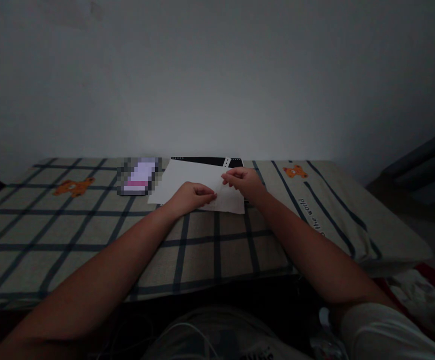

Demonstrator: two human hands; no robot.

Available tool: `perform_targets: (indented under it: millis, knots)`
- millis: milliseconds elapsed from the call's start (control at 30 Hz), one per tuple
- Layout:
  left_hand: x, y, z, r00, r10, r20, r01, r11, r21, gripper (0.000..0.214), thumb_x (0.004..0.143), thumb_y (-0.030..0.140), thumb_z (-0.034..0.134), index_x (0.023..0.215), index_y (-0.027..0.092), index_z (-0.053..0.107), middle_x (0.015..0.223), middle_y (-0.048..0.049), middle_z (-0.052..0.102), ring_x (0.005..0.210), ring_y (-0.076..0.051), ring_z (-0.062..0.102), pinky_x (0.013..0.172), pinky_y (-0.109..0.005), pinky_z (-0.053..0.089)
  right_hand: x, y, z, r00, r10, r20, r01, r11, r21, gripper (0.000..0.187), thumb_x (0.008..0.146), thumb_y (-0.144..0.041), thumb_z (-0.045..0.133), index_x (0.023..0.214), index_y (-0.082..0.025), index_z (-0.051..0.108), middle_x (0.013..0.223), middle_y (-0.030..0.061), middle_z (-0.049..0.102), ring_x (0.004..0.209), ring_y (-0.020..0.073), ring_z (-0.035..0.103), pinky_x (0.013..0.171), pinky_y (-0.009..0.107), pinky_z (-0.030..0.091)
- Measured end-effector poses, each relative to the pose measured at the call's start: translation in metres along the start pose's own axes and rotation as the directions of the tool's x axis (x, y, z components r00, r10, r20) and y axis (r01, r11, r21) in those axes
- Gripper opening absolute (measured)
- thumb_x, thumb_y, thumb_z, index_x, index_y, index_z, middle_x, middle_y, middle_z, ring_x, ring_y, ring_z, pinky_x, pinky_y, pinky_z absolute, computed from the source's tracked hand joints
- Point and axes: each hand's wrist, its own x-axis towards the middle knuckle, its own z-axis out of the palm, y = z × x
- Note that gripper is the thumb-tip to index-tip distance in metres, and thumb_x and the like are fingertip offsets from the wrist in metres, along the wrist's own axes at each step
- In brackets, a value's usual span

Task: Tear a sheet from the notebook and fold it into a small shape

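A white sheet of paper (187, 179) lies on a checked cloth with blue lines (89, 235). My left hand (191, 196) rests on the sheet's near edge, fingers curled and pressed down on it. My right hand (243, 182) pinches a folded-up part of the same sheet at its right side. A black item (205, 161) with a white strip lies partly under the paper's far edge.
A phone with a lit screen (139, 176) lies left of the paper. Orange bear prints (73, 187) mark the cloth. A grey wall stands right behind the surface. Crumpled white fabric (423, 292) lies at the lower right.
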Motion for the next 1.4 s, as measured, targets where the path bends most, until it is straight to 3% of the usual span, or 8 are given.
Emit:
perform_targets:
  millis: [233, 600, 700, 867, 1133, 1267, 1400]
  knots:
    - [0.003, -0.004, 0.000, 0.999, 0.054, -0.006, -0.054, 0.993, -0.101, 0.031, 0.062, 0.039, 0.079, 0.082, 0.017, 0.070, 0.072, -0.0010, 0.068, 0.067, -0.014, 0.060, 0.061, -0.026, 0.047, 0.003, 0.005, -0.001, 0.995, 0.013, -0.097, -0.005, 0.997, 0.073, 0.024, 0.075, -0.042, 0.069, 0.074, -0.018, 0.068, 0.072, 0.0036, 0.070, 0.061, 0.0122, 0.055, 0.058, 0.027, 0.043]
    - [0.002, 0.002, -0.002, 0.998, 0.014, 0.068, 0.009, 0.944, -0.330, 0.040, 0.061, 0.022, 0.080, 0.099, 0.015, 0.069, 0.086, -0.0042, 0.073, 0.080, -0.016, 0.068, 0.084, -0.037, 0.055, 0.007, 0.007, -0.002, 0.984, 0.065, -0.167, -0.053, 0.996, 0.075, 0.024, 0.075, -0.041, 0.068, 0.072, -0.017, 0.069, 0.071, 0.0045, 0.069, 0.059, 0.0116, 0.053, 0.055, 0.026, 0.040]
    - [0.002, 0.004, -0.003, 0.998, 0.032, 0.053, -0.014, 0.952, -0.305, 0.042, 0.063, 0.019, 0.077, 0.105, 0.015, 0.069, 0.086, -0.0032, 0.072, 0.078, -0.015, 0.067, 0.082, -0.035, 0.055, 0.008, 0.009, -0.003, 0.983, 0.074, -0.169, -0.063, 0.995, 0.071, 0.024, 0.074, -0.041, 0.068, 0.072, -0.017, 0.070, 0.070, 0.0040, 0.068, 0.059, 0.0112, 0.052, 0.054, 0.026, 0.038]
    - [0.000, 0.004, -0.005, 0.995, 0.092, 0.025, -0.085, 0.974, -0.208, 0.054, 0.067, 0.022, 0.075, 0.119, 0.016, 0.064, 0.103, -0.0071, 0.070, 0.074, -0.012, 0.065, 0.071, -0.029, 0.053, 0.009, 0.016, -0.003, 0.981, 0.114, -0.159, -0.101, 0.991, 0.087, 0.027, 0.074, -0.044, 0.068, 0.075, -0.018, 0.072, 0.071, 0.0040, 0.068, 0.060, 0.0115, 0.052, 0.052, 0.025, 0.038]
    - [0.002, -0.001, -0.003, 0.990, 0.126, 0.060, -0.102, 0.947, -0.304, 0.053, 0.066, 0.019, 0.075, 0.118, 0.017, 0.062, 0.088, -0.0016, 0.066, 0.079, -0.012, 0.064, 0.073, -0.027, 0.051, 0.010, 0.014, -0.002, 0.981, 0.132, -0.142, -0.112, 0.983, 0.142, 0.025, 0.074, -0.042, 0.069, 0.074, -0.017, 0.071, 0.072, 0.0048, 0.069, 0.060, 0.0112, 0.052, 0.052, 0.025, 0.037]
    - [-0.001, 0.000, -0.003, 0.975, 0.214, 0.058, -0.194, 0.951, -0.242, 0.058, 0.071, 0.020, 0.073, 0.126, 0.019, 0.056, 0.108, -0.0055, 0.063, 0.079, -0.010, 0.062, 0.071, -0.025, 0.052, 0.009, 0.013, -0.003, 0.978, 0.161, -0.136, -0.133, 0.973, 0.191, 0.024, 0.073, -0.042, 0.070, 0.074, -0.017, 0.070, 0.076, 0.0050, 0.069, 0.062, 0.0109, 0.053, 0.052, 0.024, 0.037]
    - [-0.003, 0.001, -0.004, 0.910, 0.414, 0.025, -0.411, 0.909, -0.071, 0.050, 0.073, 0.018, 0.070, 0.121, 0.022, 0.059, 0.128, -0.0091, 0.050, 0.090, -0.012, 0.063, 0.078, -0.028, 0.055, 0.009, 0.011, -0.004, 0.971, 0.200, -0.129, -0.164, 0.955, 0.246, 0.024, 0.073, -0.041, 0.069, 0.074, -0.017, 0.069, 0.080, 0.0057, 0.069, 0.063, 0.0103, 0.053, 0.054, 0.024, 0.038]
